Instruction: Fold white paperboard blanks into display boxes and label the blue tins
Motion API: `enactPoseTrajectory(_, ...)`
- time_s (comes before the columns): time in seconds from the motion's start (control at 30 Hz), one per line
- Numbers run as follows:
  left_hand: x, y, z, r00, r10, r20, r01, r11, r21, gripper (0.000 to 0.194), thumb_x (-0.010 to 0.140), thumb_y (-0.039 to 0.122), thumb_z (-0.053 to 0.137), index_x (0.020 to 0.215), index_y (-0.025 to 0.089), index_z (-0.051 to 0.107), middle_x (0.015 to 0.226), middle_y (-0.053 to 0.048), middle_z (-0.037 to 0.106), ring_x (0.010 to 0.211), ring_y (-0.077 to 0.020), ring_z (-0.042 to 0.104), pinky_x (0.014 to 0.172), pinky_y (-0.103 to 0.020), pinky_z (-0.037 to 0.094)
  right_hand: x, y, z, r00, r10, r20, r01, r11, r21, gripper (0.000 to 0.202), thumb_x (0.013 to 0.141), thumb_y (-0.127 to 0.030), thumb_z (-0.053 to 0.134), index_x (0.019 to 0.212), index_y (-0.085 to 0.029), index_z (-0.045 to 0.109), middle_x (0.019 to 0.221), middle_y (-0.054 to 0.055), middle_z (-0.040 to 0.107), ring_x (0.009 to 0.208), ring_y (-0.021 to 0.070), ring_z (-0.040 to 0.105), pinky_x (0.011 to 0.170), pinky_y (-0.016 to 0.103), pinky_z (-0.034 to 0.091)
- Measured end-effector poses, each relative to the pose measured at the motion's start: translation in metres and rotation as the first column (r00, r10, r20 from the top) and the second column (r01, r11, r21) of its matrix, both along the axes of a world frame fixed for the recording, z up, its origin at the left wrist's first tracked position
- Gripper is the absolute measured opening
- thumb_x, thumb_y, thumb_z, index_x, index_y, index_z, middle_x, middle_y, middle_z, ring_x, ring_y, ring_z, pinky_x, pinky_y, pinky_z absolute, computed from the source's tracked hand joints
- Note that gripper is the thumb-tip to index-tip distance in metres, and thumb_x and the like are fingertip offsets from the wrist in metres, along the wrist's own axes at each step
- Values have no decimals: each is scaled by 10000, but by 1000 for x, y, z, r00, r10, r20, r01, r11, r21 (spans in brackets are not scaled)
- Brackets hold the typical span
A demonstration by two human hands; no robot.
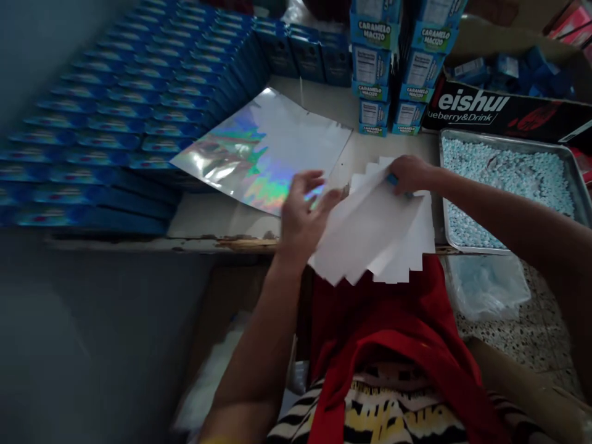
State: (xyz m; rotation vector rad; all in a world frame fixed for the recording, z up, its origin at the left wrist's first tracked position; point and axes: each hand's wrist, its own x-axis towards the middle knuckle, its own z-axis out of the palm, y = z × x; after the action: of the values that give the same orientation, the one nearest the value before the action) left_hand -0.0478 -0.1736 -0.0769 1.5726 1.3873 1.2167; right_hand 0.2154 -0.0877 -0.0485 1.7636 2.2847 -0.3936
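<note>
My right hand (409, 176) grips the upper edge of several white die-cut card sheets (370, 228) with stepped edges, which fan out over the table's front edge. A bit of blue shows at its fingers. To the left, my left hand (305, 216) is raised with fingers curved and apart, its thumb near the sheets' left edge; motion blurs it slightly. Nothing shows between its fingers. Beyond it, a shiny holographic sheet (263, 151) lies on the table (203, 219), its near right part hidden behind my left hand.
Rows of blue boxes (152, 111) fill the left side. Stacks of blue "Caramelo Macizo" boxes (372, 68) stand at the back. To the right are a metal tray (441, 203) of small pale-blue candies and a black carton (513, 114) holding blue packs. A clear plastic bag (488, 287) is below.
</note>
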Motion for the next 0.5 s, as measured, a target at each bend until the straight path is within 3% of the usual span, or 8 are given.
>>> enactPoseTrajectory(0.07, -38, -41, 6, 926, 356, -125, -311, 909, 278, 340, 881, 391, 765, 1142, 220, 629, 1225, -76, 632, 1235, -241, 595, 1088, -415, 494, 16, -28, 17, 964, -264, 43, 267, 944, -196, 130, 730, -174, 787, 630, -141, 711, 659, 96, 702, 847, 300, 741, 794, 377, 564)
enactPoseTrajectory(0.1, -51, -60, 3, 866, 492, -96, -437, 835, 334, 346, 880, 393, 757, 1142, 213, 619, 1229, -85, 615, 1235, -245, 588, 1088, -426, 491, 24, -48, 25, 910, -413, 31, 402, 861, -312, 205, 783, -233, 772, 614, -150, 693, 619, 93, 687, 770, 269, 732, 738, 357, 568)
enactPoseTrajectory(0.17, -61, -88, -14, 850, 526, 37, -525, 836, 162, 498, 815, 431, 813, 1194, 215, 573, 1173, -77, 611, 1111, -227, 625, 992, -399, 535, 39, -91, 43, 884, -468, 25, 428, 784, -449, 318, 826, -391, 783, 627, -168, 676, 605, 85, 694, 607, 204, 685, 624, 319, 550)
enactPoseTrajectory(0.27, -43, -90, -44, 877, 348, 332, -256, 922, -290, 718, 731, 580, 859, 1252, 215, 527, 1113, -76, 633, 971, -208, 662, 841, -349, 580, 50, -131, 74, 898, -441, -1, 300, 613, -731, 513, 903, -676, 639, 724, -198, 693, 614, 87, 708, 482, 177, 621, 536, 324, 497)
enactPoseTrajectory(0.33, -19, -70, -54, 833, 300, 465, -99, 908, -408, 773, 714, 669, 842, 1251, 200, 541, 1171, -114, 647, 999, -220, 678, 835, -346, 591, 45, -123, 88, 921, -388, 0, 322, 765, -557, 555, 898, -738, 613, 769, -206, 704, 651, 83, 718, 524, 192, 645, 579, 340, 513)
enactPoseTrajectory(0.4, 7, -40, -52, 809, 283, 515, -31, 896, -443, 770, 712, 695, 833, 1229, 186, 575, 1228, -144, 656, 1034, -226, 683, 856, -341, 588, 32, -90, 87, 922, -384, -49, 381, 922, -62, 551, 883, -738, 653, 940, -196, 737, 832, 107, 766, 734, 242, 724, 724, 372, 555)
enactPoseTrajectory(0.43, 19, -24, -48, 809, 254, 529, 14, 893, -451, 741, 720, 691, 826, 1206, 180, 600, 1225, -149, 668, 1037, -228, 685, 862, -339, 583, 23, -70, 80, 917, -386, -106, 397, 908, 131, 580, 872, -717, 686, 1107, -188, 730, 996, 132, 782, 891, 279, 742, 810, 395, 562)
enactPoseTrajectory(0.5, 39, 6, -40, 822, 166, 545, 116, 887, -446, 646, 725, 638, 828, 1139, 173, 654, 1144, -138, 708, 1004, -233, 693, 852, -346, 577, 5, -31, 54, 869, -437, -232, 469, 877, 106, 661, 808, -593, 815, 1281, -150, 684, 1207, 174, 756, 1068, 314, 721, 881, 385, 556)
